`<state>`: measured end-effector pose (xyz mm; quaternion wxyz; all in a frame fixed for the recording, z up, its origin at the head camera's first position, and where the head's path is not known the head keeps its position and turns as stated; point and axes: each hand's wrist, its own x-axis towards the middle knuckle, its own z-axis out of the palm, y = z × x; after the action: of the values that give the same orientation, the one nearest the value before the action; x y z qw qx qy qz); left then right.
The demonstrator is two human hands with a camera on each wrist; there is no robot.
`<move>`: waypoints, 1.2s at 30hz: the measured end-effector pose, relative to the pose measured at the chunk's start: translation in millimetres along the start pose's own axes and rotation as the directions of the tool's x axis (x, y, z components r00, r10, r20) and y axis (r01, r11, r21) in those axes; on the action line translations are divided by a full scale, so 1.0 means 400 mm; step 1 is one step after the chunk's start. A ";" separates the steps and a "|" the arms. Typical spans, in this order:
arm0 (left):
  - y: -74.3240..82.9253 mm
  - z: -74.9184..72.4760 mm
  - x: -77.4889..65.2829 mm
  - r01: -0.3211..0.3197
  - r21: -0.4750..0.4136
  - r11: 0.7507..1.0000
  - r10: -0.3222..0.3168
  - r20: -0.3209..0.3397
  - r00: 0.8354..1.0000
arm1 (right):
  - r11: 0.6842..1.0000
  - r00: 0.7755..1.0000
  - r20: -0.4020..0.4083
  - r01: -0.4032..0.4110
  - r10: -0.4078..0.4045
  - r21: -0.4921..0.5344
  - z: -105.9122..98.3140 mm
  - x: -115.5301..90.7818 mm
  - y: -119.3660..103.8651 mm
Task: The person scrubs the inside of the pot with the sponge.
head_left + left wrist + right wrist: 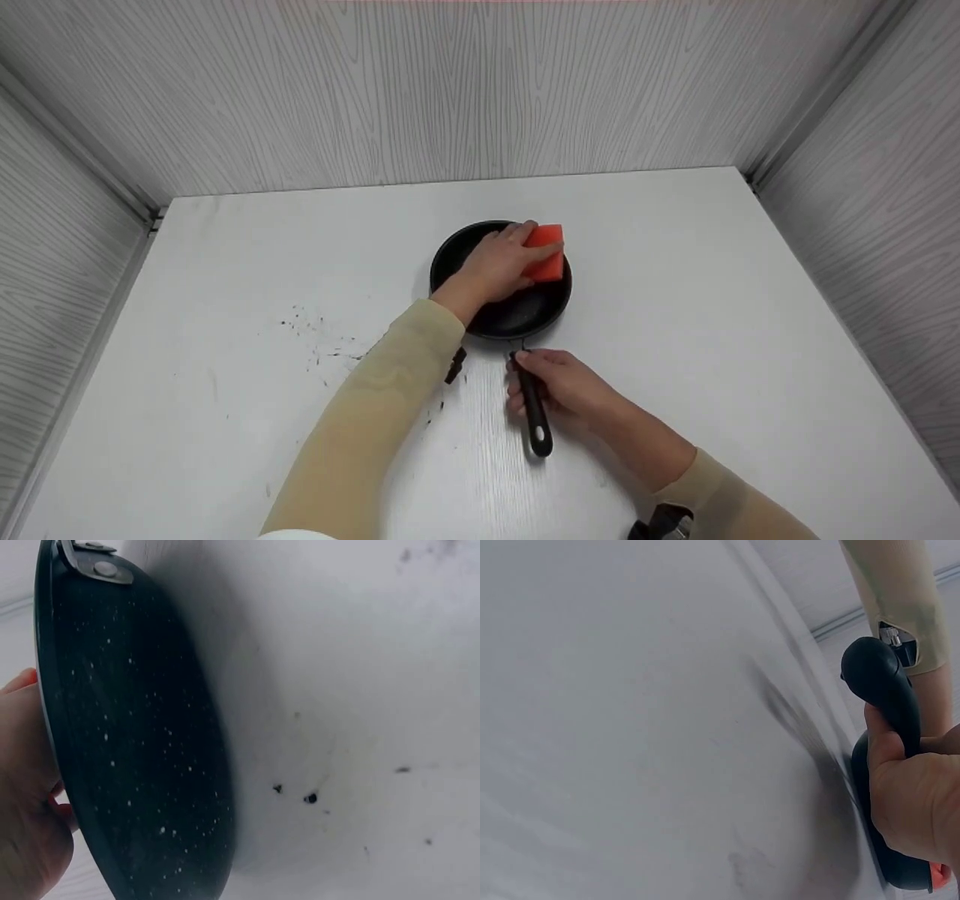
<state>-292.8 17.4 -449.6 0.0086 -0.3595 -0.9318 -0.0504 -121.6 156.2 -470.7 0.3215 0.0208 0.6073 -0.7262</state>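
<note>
A black frying pan [517, 315] is at the middle of the white table, its handle [534, 412] pointing toward me. My right hand [566, 382] grips that handle near the pan, thumb along the top. Over the pan's inside, my left hand [499, 262] holds an orange-red sponge [551, 266] at the right part of the bowl, fingers spread across it. In the left wrist view the speckled outer side of the pan [142, 727] hides most of the left hand [30, 795]. The right wrist view shows the right hand [915, 802] around the handle [885, 682].
Dark specks and smudges [307, 322] mark the white table [675, 300] left of the pan. Grey wood-grain panels [450, 97] stand at the back and both sides. A black wrist device [667, 521] sits at the right sleeve.
</note>
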 end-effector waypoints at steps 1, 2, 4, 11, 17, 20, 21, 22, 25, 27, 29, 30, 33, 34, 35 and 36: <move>-0.002 0.000 0.000 -0.002 0.015 1.000 0.002 0.000 1.000 | 1.000 1.000 -0.002 -0.001 0.001 -0.002 0.000 0.000 0.000; -0.004 0.000 0.000 -0.004 0.027 1.000 0.004 -0.001 1.000 | 1.000 1.000 -0.003 -0.002 0.002 -0.003 0.000 0.001 0.001; -0.008 -0.001 -0.001 -0.006 0.064 0.998 0.006 -0.003 1.000 | 1.000 1.000 -0.007 -0.002 0.002 0.002 -0.001 0.001 0.002; -0.023 -0.001 -0.010 0.010 0.166 0.986 -0.007 -0.020 1.000 | 1.000 1.000 -0.005 0.018 -0.018 0.003 -0.003 0.002 0.006; -0.034 0.000 -0.017 0.016 0.234 0.972 -0.008 -0.035 0.999 | 1.000 1.000 -0.017 0.018 -0.018 -0.011 -0.003 0.002 0.009; -0.044 0.001 -0.020 0.016 0.245 0.969 -0.009 -0.033 0.999 | 1.000 1.000 -0.027 0.010 -0.010 -0.006 -0.003 0.003 0.009; -0.049 0.001 -0.021 0.020 0.251 0.968 -0.014 -0.028 1.000 | 1.000 1.000 -0.030 0.007 -0.007 -0.003 -0.003 0.003 0.009; -0.055 0.000 -0.024 0.030 0.254 0.967 -0.026 -0.022 0.999 | 1.000 1.000 -0.030 0.004 -0.004 -0.001 -0.002 0.004 0.009; -0.073 -0.003 -0.034 0.062 0.265 0.962 -0.062 -0.009 0.998 | 1.000 1.000 -0.027 0.000 0.000 0.006 -0.001 0.004 0.008; -0.082 -0.007 -0.041 0.074 0.266 0.961 -0.075 -0.007 0.997 | 1.000 1.000 -0.028 0.001 -0.001 0.009 -0.002 0.002 0.007; -0.090 -0.009 -0.046 0.073 0.267 0.961 -0.074 -0.007 0.997 | 1.000 1.000 -0.030 0.002 -0.002 0.012 -0.001 0.001 0.007; -0.093 -0.010 -0.048 0.070 0.269 0.961 -0.071 -0.005 0.997 | 1.000 1.000 -0.031 0.003 -0.003 0.015 -0.001 0.001 0.006; -0.096 -0.012 -0.050 0.063 0.286 0.956 -0.065 0.000 0.998 | 1.000 0.999 -0.035 0.003 -0.002 0.020 0.000 -0.001 0.005; -0.096 -0.012 -0.051 0.062 0.297 0.953 -0.065 0.002 0.998 | 1.000 0.999 -0.037 0.001 0.000 0.021 0.000 -0.001 0.005; -0.097 -0.012 -0.051 0.062 0.306 0.950 -0.066 0.003 0.998 | 1.000 0.999 -0.038 0.000 0.001 0.024 0.001 -0.002 0.004; -0.098 -0.012 -0.053 0.062 0.313 0.948 -0.066 0.003 0.998 | 1.000 0.999 -0.037 -0.001 0.002 0.025 0.001 -0.001 0.004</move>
<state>-303.5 -26.0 -449.6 0.0576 -0.3233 -0.9392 0.1001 -120.3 156.0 -471.7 0.3103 0.0388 0.6040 -0.7331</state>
